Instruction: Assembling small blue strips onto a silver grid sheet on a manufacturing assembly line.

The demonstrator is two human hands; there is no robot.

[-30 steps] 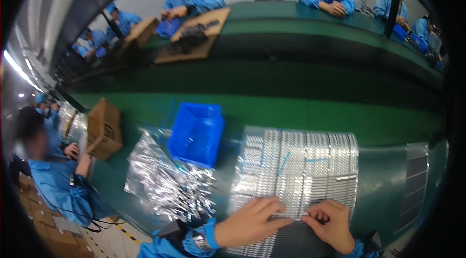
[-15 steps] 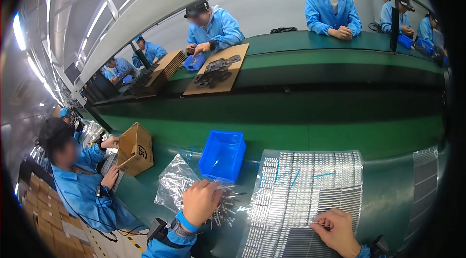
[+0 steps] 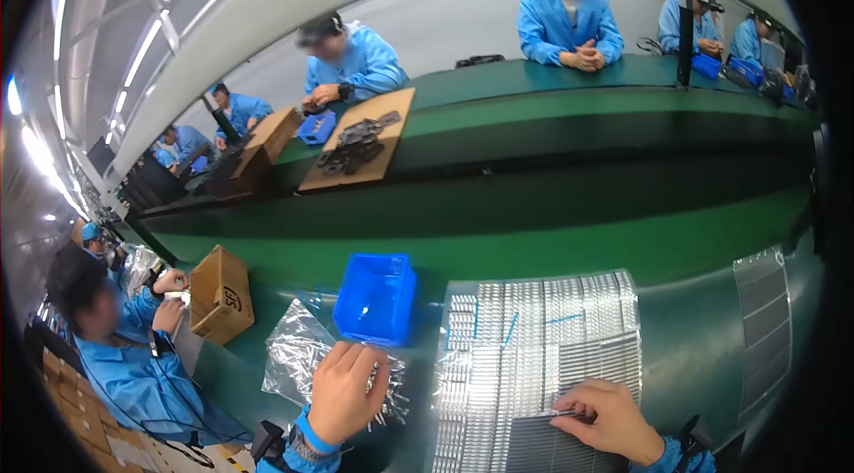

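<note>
My left hand [image 3: 345, 393] hangs over a loose pile of small silver metal pieces [image 3: 396, 393], fingers curled together; whatever they hold is hidden. A clear plastic bag [image 3: 292, 344] lies beside the pile. On a large clear-covered sheet, rows of small silver pieces [image 3: 507, 357] lie side by side, with a dark grey striped area [image 3: 547, 446] at the near side. My right hand [image 3: 614, 427] rests at the top edge of that dark area, thumb and fingers pinched on a thin dark strip.
Beyond my left hand stands a blue plastic bin [image 3: 375, 300]. A cardboard box [image 3: 222, 297] is farther left, beside a co-worker [image 3: 133, 357]. Another dark striped sheet [image 3: 763, 331] lies at the right. Across the green conveyor [image 3: 534, 242], other people work or stand at a bench.
The view has turned, so the bench and its things sit farther left. My left hand has drawn slightly nearer, its fingers more closed. My right hand stays at the dark area's edge.
</note>
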